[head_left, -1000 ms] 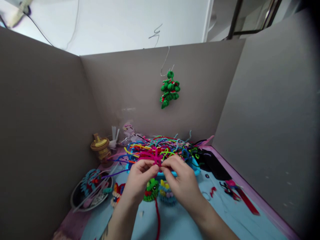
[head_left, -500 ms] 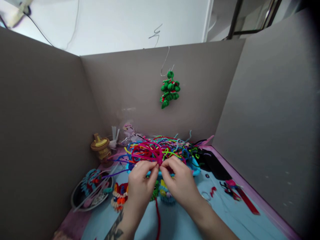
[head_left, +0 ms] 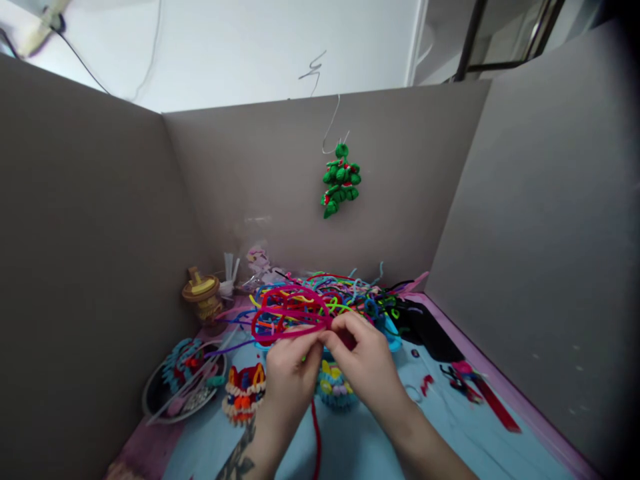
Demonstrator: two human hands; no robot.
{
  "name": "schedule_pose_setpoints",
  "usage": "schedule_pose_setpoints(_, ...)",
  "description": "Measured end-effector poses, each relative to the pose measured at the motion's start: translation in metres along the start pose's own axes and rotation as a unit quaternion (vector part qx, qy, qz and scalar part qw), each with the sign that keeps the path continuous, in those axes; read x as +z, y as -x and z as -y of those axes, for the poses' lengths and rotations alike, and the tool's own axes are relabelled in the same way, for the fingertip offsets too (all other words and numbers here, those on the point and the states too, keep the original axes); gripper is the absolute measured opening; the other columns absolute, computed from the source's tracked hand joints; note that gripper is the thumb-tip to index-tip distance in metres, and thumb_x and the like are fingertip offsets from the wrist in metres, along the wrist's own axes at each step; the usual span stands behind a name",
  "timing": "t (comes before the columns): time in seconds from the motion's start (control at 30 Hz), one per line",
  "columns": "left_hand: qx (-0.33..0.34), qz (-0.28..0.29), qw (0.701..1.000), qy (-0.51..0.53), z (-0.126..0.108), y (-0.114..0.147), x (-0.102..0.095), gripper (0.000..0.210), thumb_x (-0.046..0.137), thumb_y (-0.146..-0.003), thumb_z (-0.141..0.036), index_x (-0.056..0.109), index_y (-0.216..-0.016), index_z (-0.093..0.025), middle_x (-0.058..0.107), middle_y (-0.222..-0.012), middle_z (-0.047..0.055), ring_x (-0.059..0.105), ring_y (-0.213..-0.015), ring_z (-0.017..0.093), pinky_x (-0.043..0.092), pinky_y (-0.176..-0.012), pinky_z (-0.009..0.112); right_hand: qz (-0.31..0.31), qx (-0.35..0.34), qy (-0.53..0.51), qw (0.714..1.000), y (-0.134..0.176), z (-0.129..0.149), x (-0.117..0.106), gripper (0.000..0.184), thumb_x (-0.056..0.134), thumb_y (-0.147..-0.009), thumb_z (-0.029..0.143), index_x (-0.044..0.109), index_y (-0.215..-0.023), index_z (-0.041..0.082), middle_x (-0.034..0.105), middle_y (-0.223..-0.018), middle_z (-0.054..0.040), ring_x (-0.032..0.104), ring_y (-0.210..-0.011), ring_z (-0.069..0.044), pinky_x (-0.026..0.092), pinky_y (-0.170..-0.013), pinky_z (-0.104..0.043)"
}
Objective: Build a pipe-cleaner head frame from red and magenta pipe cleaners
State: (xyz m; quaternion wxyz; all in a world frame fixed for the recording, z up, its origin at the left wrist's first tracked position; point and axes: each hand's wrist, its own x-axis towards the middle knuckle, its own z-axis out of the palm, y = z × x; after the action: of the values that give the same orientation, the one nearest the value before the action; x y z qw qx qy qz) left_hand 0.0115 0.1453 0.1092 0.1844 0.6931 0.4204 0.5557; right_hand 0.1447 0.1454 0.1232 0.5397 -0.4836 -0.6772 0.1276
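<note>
A bunch of magenta pipe cleaners, bent into long loops, is pinched between my two hands. My left hand grips the base of the bunch with thumb and forefinger. Touching it from the other side, my right hand is also closed on the base. The loops fan out to the left, above a blue tray heaped with many-coloured pipe cleaners. Below my hands stands a light-blue piece with yellow and lilac parts. To the left is an orange, red and cream piece. A red pipe cleaner trails toward me.
At left, a metal bowl holds a blue fuzzy piece and small parts. A brown lidded cup stands behind it. To the right lie a black sheet and a red strip. A green tree ornament hangs on the grey partition.
The magenta loops have swung from upright over to the left and lower. My left hand has shifted slightly right and down, with its wrist turned; my right hand has barely moved.
</note>
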Motion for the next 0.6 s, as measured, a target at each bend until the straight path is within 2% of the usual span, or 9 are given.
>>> schedule_pose_setpoints(0.17, 0.012, 0.001, 0.999, 0.031, -0.0012, -0.0032, 0.0006, 0.021, 0.062, -0.074, -0.016, 0.074, -0.087, -0.029, 0.073, -0.086, 0.005, 0.066, -0.080, 0.021, 0.048, -0.076, 0.029, 0.021, 0.029, -0.032, 0.999, -0.0012, 0.0015, -0.0033, 0.015, 0.058, -0.077, 0.024, 0.053, -0.064, 0.019, 0.052, -0.062, 0.0027, 0.049, -0.058, -0.011, 0.037, -0.052, -0.021)
schedule_pose_setpoints(0.33, -0.024, -0.056, 0.998, -0.009, 0.0024, -0.0016, 0.0010, 0.017, 0.068, -0.070, -0.020, 0.075, -0.082, -0.028, 0.074, -0.078, 0.004, 0.066, -0.073, 0.020, 0.048, -0.073, 0.028, 0.041, 0.033, -0.041, 0.998, -0.0016, 0.0023, -0.0039, 0.011, 0.052, -0.078, 0.018, 0.055, -0.067, 0.018, 0.056, -0.066, 0.0008, 0.052, -0.061, -0.012, 0.039, -0.054, -0.021)
schedule_pose_setpoints(0.4, -0.031, -0.062, 0.997, -0.025, 0.0036, 0.0009, 0.0013, 0.016, 0.069, -0.069, -0.021, 0.075, -0.082, -0.028, 0.074, -0.076, 0.004, 0.066, -0.069, 0.020, 0.048, -0.070, 0.028, 0.039, 0.035, -0.038, 0.998, -0.0012, 0.0029, -0.0035, 0.012, 0.050, -0.078, 0.017, 0.054, -0.066, 0.018, 0.055, -0.065, 0.0009, 0.051, -0.059, -0.012, 0.038, -0.053, -0.021)
schedule_pose_setpoints(0.6, 0.034, -0.051, 0.997, -0.043, 0.0040, 0.0027, 0.0012, 0.024, 0.067, -0.072, -0.017, 0.074, -0.090, -0.031, 0.074, -0.083, 0.002, 0.067, -0.077, 0.019, 0.048, -0.076, 0.026, 0.038, 0.040, -0.034, 0.998, -0.0013, 0.0014, -0.0032, 0.013, 0.049, -0.077, 0.015, 0.053, -0.065, 0.018, 0.054, -0.064, 0.0013, 0.050, -0.060, -0.012, 0.037, -0.053, -0.021)
